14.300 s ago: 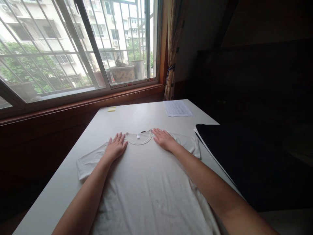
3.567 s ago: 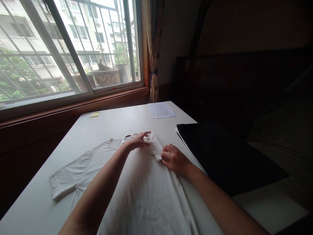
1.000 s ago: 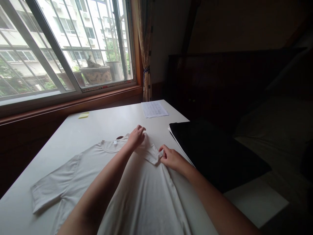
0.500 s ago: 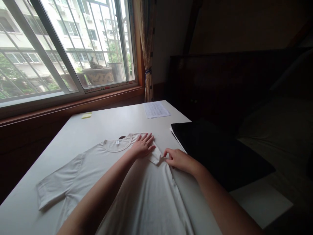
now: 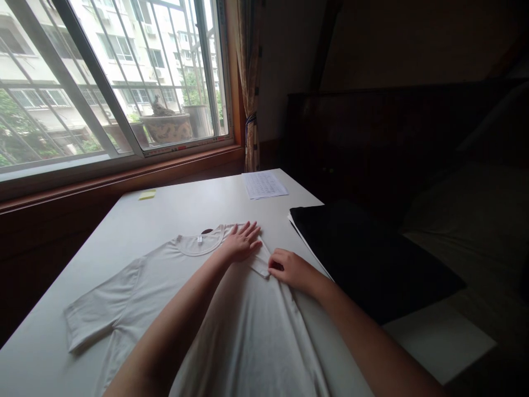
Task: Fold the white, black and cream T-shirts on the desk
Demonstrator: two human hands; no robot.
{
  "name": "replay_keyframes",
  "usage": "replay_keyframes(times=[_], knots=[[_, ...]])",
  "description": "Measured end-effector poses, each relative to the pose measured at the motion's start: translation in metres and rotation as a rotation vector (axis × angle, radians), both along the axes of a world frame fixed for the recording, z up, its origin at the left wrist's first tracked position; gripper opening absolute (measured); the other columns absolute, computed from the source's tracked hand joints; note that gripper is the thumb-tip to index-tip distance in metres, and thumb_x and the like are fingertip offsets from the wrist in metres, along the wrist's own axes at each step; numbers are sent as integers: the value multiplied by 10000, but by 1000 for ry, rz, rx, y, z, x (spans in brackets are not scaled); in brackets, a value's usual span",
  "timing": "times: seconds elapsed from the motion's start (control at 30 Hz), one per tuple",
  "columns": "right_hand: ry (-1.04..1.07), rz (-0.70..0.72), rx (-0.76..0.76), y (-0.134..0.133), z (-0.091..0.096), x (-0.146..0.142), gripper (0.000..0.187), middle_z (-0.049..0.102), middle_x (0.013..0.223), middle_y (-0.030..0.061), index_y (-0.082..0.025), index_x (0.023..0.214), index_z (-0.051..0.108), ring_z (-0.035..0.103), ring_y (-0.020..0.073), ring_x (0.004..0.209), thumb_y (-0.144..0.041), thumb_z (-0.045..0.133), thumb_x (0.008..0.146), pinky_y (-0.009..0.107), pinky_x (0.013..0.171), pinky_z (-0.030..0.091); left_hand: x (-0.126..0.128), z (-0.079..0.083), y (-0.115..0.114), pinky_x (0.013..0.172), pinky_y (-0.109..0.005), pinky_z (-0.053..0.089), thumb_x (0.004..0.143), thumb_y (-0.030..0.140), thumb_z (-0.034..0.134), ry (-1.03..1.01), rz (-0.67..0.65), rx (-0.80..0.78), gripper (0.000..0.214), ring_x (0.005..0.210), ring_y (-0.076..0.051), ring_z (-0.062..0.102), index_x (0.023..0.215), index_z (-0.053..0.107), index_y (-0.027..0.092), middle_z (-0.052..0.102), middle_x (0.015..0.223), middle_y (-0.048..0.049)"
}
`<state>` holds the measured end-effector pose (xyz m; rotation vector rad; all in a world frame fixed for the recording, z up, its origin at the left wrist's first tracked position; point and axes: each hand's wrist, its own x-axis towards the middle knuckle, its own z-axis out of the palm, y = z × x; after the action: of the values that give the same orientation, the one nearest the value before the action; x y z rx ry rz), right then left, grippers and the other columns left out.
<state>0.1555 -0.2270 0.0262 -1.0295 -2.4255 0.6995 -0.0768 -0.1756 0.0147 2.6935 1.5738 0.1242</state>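
Note:
A white T-shirt (image 5: 231,331) lies flat on the white table (image 5: 173,212), collar toward the window. Its right sleeve is folded in over the body. My left hand (image 5: 243,243) rests flat on the right shoulder of the shirt, fingers stretched out. My right hand (image 5: 287,268) is curled just right of it, fingers pinched on the edge of the folded sleeve (image 5: 261,267). The left sleeve (image 5: 99,311) still lies spread out to the left.
A black folded cloth (image 5: 367,253) lies at the table's right edge. A printed sheet of paper (image 5: 264,184) sits at the far right corner, a yellow sticky note (image 5: 147,194) near the window sill. The barred window (image 5: 115,82) fills the upper left.
My right hand has slid a little left along the folded sleeve, closer to my left hand. My left hand stays flat on the shoulder.

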Motion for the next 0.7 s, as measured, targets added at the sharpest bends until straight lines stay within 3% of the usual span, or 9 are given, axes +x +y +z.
replay_keyframes(times=[0.17,0.4,0.53,0.7], knots=[[6,-5,-65,2,6,3,29,629,849,5,-199,817,705,599,148,767,-184,719,838,255,718,464,0,-3,13,1213,-621,226,1058,545,230,-1,50,4,627,1564,-303,187,1618,249,266,227,1688,-60],[9,44,-42,1,5,6,17,637,864,7,-202,829,730,604,141,750,-196,742,839,256,707,477,3,-6,23,1202,-644,235,1052,516,313,-34,143,69,591,1558,-327,203,1600,306,294,304,1666,-74],[51,134,143,3,4,8,62,670,905,42,-216,872,770,613,182,838,-192,712,870,313,804,505,5,-1,19,1216,-633,211,1056,433,352,-75,178,145,565,1555,-318,219,1594,316,264,333,1654,-106],[131,209,313,2,4,4,183,729,1008,87,-210,1031,772,610,234,966,-164,659,894,406,926,515,0,4,3,1243,-479,245,1069,319,298,-88,66,168,500,1522,-234,319,1533,421,181,403,1619,-117]])
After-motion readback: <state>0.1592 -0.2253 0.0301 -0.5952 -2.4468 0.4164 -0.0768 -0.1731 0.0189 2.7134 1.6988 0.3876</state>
